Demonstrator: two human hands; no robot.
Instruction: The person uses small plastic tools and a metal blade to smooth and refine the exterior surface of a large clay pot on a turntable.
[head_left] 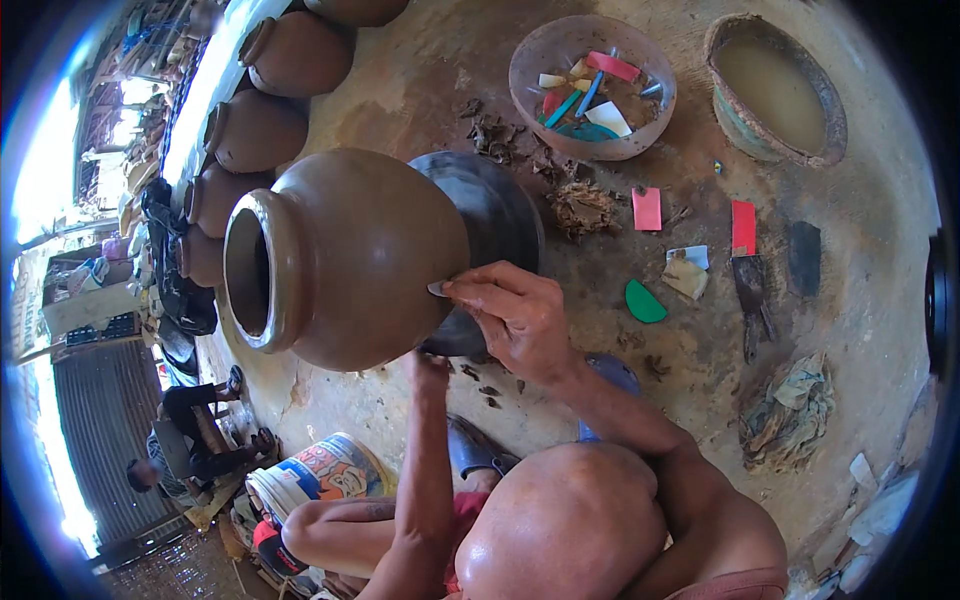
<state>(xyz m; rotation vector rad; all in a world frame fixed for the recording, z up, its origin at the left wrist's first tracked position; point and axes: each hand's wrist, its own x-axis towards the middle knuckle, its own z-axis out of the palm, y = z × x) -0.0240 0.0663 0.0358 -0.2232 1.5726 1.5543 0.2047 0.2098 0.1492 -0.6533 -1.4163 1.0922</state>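
A large rounded brown clay pot (pixel 370 250) has its wide-rimmed mouth toward the left of the view and its base against a dark round wheel (pixel 500 220). My right hand (pixel 515 310) pinches a small, thin grey scraper (pixel 438 289), whose edge meets the pot's wall near the base. Below it, my left hand (pixel 430 370) is at the underside of the pot, beside the wheel. Its fingers are mostly hidden there, so their grip does not show.
Several similar clay pots (pixel 262 130) line the upper left. A plastic bowl (pixel 640 145) of tools and a basin (pixel 755 140) of cloudy water stand at the top. A green half-round piece (pixel 646 301), a crumpled cloth (pixel 790 415) and a bucket (pixel 325 470) lie around. A person (pixel 190 440) sits far left.
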